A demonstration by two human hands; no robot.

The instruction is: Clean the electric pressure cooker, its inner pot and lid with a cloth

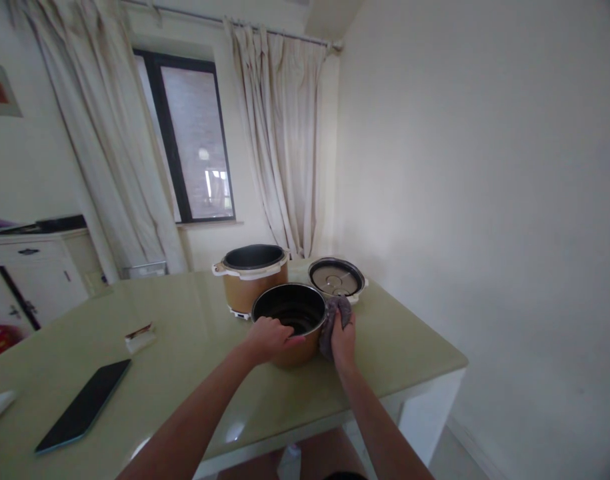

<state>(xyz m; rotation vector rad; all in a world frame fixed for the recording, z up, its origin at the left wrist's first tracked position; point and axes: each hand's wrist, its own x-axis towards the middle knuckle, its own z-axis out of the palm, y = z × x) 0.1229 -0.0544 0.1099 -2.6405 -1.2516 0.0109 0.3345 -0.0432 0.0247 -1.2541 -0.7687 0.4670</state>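
A copper-coloured inner pot (291,313) with a dark inside stands on the pale green table (195,347). My left hand (269,335) grips its near rim, fingers curled over the edge. My right hand (343,337) presses a grey cloth (333,317) against the pot's right outer wall, fingers closed on the cloth. Behind the pot stands the cooker body (252,277), brown with a cream rim, open at the top. Its round lid (337,278) lies on the table to the right, inner side up.
A dark phone (85,404) lies on the table at the left, with a small folded packet (139,335) beyond it. A white wall runs close along the table's right side. Curtains and a window stand behind; a white cabinet (29,273) is at far left.
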